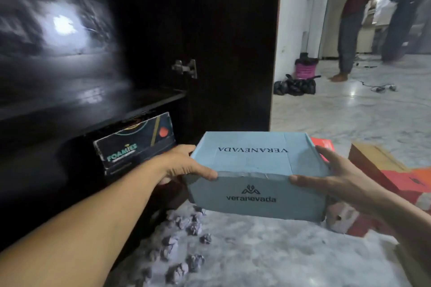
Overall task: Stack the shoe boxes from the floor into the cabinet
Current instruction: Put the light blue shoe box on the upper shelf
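Head view, both hands (186,165) gripping blue shoe box (254,177), long axis left-right

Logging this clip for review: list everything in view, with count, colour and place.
Veranevada shoe box: one, light blue, held above the floor.
Foamies shoe box: one, black, in the cabinet's lower compartment.
Shoe boxes: several, red, orange and brown, floor at right.
Crumpled paper balls: many, grey-white, floor below.
Cabinet: one, dark, left, door open.
Bags: black, by the far wall.
Bystanders: two, blurred, background.
Left hand, right hand: gripping the blue box's ends.
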`<action>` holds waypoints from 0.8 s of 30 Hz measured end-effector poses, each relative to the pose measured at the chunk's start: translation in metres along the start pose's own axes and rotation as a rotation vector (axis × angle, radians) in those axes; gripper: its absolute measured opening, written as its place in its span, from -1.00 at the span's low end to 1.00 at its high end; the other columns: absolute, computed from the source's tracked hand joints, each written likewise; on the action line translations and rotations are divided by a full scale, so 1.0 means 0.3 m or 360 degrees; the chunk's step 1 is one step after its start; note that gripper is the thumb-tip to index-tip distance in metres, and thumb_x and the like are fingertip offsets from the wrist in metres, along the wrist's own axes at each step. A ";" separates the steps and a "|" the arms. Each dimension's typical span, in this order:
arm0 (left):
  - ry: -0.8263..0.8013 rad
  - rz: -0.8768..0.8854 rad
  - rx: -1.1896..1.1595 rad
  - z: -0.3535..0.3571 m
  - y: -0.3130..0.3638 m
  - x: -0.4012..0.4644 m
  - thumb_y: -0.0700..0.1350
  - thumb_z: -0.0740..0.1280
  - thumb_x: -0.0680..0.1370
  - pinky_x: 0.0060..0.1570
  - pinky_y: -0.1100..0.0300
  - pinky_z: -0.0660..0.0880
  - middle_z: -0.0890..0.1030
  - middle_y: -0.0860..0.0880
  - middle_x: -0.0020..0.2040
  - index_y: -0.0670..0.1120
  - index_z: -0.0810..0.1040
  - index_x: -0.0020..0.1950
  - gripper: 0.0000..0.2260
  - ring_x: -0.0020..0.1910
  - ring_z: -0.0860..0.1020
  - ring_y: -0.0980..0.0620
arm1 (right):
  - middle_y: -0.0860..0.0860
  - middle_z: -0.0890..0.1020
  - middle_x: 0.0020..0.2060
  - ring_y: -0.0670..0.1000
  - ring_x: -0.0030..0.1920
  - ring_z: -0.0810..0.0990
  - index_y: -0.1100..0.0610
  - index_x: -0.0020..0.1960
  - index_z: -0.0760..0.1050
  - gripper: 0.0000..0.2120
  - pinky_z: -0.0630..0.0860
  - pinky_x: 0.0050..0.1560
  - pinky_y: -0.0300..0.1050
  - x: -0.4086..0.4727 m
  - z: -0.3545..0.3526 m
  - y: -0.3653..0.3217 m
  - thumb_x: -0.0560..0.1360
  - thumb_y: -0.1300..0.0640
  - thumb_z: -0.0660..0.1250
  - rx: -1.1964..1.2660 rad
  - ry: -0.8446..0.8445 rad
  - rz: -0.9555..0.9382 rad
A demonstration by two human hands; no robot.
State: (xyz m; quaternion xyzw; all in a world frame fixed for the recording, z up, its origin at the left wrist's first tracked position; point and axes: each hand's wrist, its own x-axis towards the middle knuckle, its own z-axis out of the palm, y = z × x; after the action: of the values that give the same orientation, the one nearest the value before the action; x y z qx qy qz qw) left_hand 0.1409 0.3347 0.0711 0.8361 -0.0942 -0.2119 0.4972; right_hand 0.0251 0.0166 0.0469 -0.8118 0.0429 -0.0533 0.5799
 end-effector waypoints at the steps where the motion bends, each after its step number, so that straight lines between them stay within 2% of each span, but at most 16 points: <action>1: 0.0059 0.0002 0.0009 -0.061 0.023 -0.025 -0.16 0.67 0.09 0.02 -0.03 0.60 0.70 -0.06 0.01 -0.04 0.62 0.11 -0.39 0.04 0.65 -0.08 | -0.06 0.69 -0.06 -0.04 -0.19 0.72 -0.07 0.34 0.34 -0.06 0.59 -0.41 -0.14 0.028 0.038 -0.045 0.07 -0.06 0.70 0.0056 -0.0006 -0.0036; 4: 0.0221 0.0025 -0.0029 -0.236 0.096 -0.104 -0.24 0.64 0.18 -0.12 0.13 0.59 0.71 -0.06 -0.01 -0.07 0.62 0.12 -0.46 0.01 0.66 -0.07 | -0.23 0.70 -0.25 -0.09 -0.28 0.70 -0.16 0.07 0.43 -0.30 0.62 -0.44 -0.07 0.107 0.137 -0.194 -0.01 -0.06 0.63 0.0149 -0.0045 -0.0145; 7: 0.0397 0.0050 -0.0083 -0.395 0.176 -0.176 -0.28 0.61 0.19 -0.15 0.14 0.60 0.70 -0.08 -0.02 -0.08 0.61 0.13 -0.47 -0.01 0.65 -0.05 | -0.14 0.72 -0.18 -0.01 -0.21 0.72 -0.14 0.01 0.45 -0.36 0.66 -0.33 0.14 0.177 0.223 -0.344 -0.01 -0.09 0.62 0.0204 -0.0135 -0.0246; 9: 0.0495 0.0076 -0.0121 -0.489 0.227 -0.203 -0.28 0.61 0.14 -0.08 0.07 0.61 0.70 -0.11 0.01 -0.09 0.60 0.16 -0.40 0.02 0.64 -0.08 | -0.09 0.70 -0.13 0.01 -0.19 0.72 -0.12 0.03 0.45 -0.33 0.65 -0.35 0.19 0.230 0.270 -0.436 -0.02 -0.09 0.63 0.0250 -0.0169 -0.0299; 13: 0.0672 0.0100 -0.0204 -0.655 0.293 -0.198 -0.30 0.57 0.12 -0.04 0.05 0.59 0.69 -0.10 0.04 -0.08 0.57 0.24 -0.31 0.04 0.64 -0.07 | -0.08 0.67 -0.04 -0.01 -0.19 0.72 -0.11 0.10 0.44 -0.28 0.64 -0.38 0.14 0.357 0.371 -0.581 0.01 -0.09 0.66 0.0265 -0.0146 -0.0409; 17: 0.0959 0.0005 -0.0140 -0.800 0.285 -0.096 -0.31 0.59 0.20 0.17 -0.04 0.45 0.62 -0.08 0.15 -0.03 0.45 0.38 -0.22 0.13 0.54 -0.08 | -0.09 0.60 0.05 0.02 -0.01 0.64 -0.07 0.27 0.33 -0.16 0.67 -0.25 0.14 0.495 0.505 -0.633 0.09 -0.16 0.63 0.0193 -0.0102 -0.0436; 19: 0.1072 0.0025 -0.0191 -0.863 0.276 -0.016 -0.36 0.56 0.27 0.09 0.03 0.47 0.57 -0.12 0.22 -0.07 0.40 0.43 -0.23 0.17 0.52 -0.10 | -0.11 0.54 0.03 -0.01 -0.02 0.60 -0.09 0.39 0.25 -0.08 0.67 -0.27 0.09 0.560 0.573 -0.641 0.16 -0.19 0.61 0.0151 -0.0060 -0.0416; 21: 0.1156 0.0075 -0.0213 -0.918 0.255 0.067 -0.42 0.52 0.30 0.03 0.11 0.49 0.54 -0.14 0.25 -0.12 0.41 0.42 -0.28 0.19 0.52 -0.11 | -0.04 0.54 0.08 0.03 0.00 0.60 -0.05 0.49 0.18 -0.03 0.67 -0.23 0.09 0.624 0.635 -0.643 0.22 -0.19 0.58 0.0125 -0.0054 -0.0364; 24: 0.1333 0.0082 -0.0159 -0.985 0.185 0.188 -0.42 0.50 0.34 0.14 0.16 0.44 0.51 -0.14 0.26 -0.15 0.46 0.35 -0.39 0.20 0.49 -0.07 | 0.04 0.59 0.12 0.08 0.06 0.62 -0.03 0.48 0.23 -0.10 0.65 -0.06 0.16 0.703 0.720 -0.641 0.27 -0.25 0.53 0.0102 -0.0060 -0.0347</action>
State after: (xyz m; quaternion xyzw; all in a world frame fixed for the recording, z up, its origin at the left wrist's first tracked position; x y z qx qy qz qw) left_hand 0.3264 0.5207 0.2276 0.8223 0.1054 0.1544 0.5375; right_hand 0.2649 0.2535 0.1671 -0.7936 -0.0583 -0.1022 0.5969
